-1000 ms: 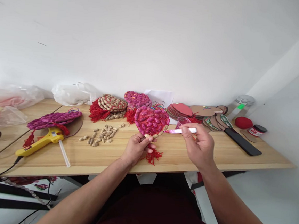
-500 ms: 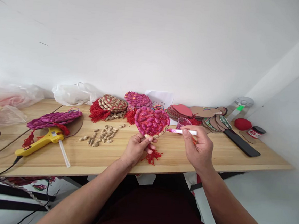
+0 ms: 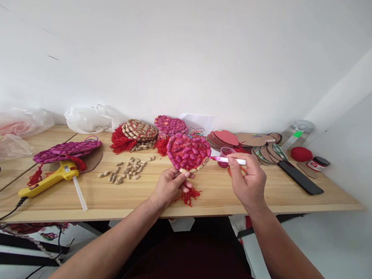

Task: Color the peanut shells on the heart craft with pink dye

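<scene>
My left hand (image 3: 173,185) is closed on the lower tip of a heart-shaped peanut decoration (image 3: 189,152), held upright above the table. Most of its peanuts are magenta, while a few along the lower right edge are bare tan. A red yarn tassel (image 3: 190,196) hangs below it. In my right hand (image 3: 248,179) is a white-handled paintbrush (image 3: 231,160), its pink tip at the heart's right edge. Behind the brush stands a small clear cup (image 3: 226,152) with magenta paint. Loose peanuts (image 3: 131,168) lie left of my left hand.
A yellow glue gun (image 3: 50,179) with a cord lies at the left beside a magenta peanut piece (image 3: 68,148). Further back are a tan peanut piece (image 3: 139,130) and cardboard shapes (image 3: 223,137). To the right lie a black-handled tool (image 3: 301,178), red yarn (image 3: 301,154) and a jar (image 3: 319,163).
The brush tip has moved slightly up along the heart's right edge, and my right hand has shifted slightly. My left hand keeps its hold on the heart.
</scene>
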The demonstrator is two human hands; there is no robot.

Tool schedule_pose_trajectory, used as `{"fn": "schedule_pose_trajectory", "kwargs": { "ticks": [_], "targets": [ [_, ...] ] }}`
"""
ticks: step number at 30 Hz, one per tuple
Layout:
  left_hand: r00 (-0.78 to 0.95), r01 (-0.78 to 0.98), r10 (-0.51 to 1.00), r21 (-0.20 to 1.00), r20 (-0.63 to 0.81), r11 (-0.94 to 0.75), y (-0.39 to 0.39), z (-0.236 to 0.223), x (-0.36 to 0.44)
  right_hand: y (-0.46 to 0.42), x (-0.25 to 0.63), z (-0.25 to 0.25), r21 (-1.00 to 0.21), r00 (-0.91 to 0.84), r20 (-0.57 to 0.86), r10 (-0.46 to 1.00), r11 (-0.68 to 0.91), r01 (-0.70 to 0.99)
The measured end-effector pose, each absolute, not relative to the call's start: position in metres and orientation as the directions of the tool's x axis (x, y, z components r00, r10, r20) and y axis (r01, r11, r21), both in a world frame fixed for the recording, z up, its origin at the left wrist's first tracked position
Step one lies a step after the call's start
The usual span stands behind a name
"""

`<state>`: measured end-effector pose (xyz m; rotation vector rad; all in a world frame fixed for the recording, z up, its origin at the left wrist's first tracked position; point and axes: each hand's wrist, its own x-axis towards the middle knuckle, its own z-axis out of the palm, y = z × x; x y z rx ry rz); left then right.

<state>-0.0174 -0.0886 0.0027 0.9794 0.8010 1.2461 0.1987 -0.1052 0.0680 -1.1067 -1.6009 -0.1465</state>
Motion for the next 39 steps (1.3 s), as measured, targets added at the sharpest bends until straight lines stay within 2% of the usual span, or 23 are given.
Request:
{"fn": "schedule_pose_trajectory", "kwargs": {
  "ticks": [5, 11, 20, 25, 31, 39],
  "targets": [
    [0.161, -0.357, 0.986, 0.934, 0.040, 0.021, -0.088, 0.001, -0.017, -0.106, 0.196, 0.066, -0.365, -0.063, 0.825, 0.561, 0.616, 0.698],
    [0.146, -0.293, 0.986, 0.955, 0.085, -0.039, -0.085, -0.006, -0.017, -0.101, 0.198, 0.067, -0.250, -0.107, 0.875, 0.473, 0.628, 0.737],
    [0.137, -0.272, 0.985, 0.960, 0.101, -0.061, -0.085, -0.006, -0.017, -0.106, 0.192, 0.061, -0.117, -0.268, 0.856, 0.443, 0.670, 0.733],
    [0.136, -0.268, 0.984, 0.960, 0.114, -0.075, -0.084, -0.009, -0.017, -0.101, 0.198, 0.063, -0.125, -0.228, 0.867, 0.442, 0.637, 0.761],
    [0.131, -0.265, 0.984, 0.960, 0.125, -0.087, -0.083, -0.012, -0.018, -0.107, 0.194, 0.058, -0.090, -0.301, 0.844, 0.444, 0.670, 0.737],
    [0.133, -0.259, 0.983, 0.962, 0.127, -0.089, -0.083, -0.011, -0.018, -0.106, 0.196, 0.060, -0.091, -0.278, 0.853, 0.441, 0.652, 0.753]
  ]
}}
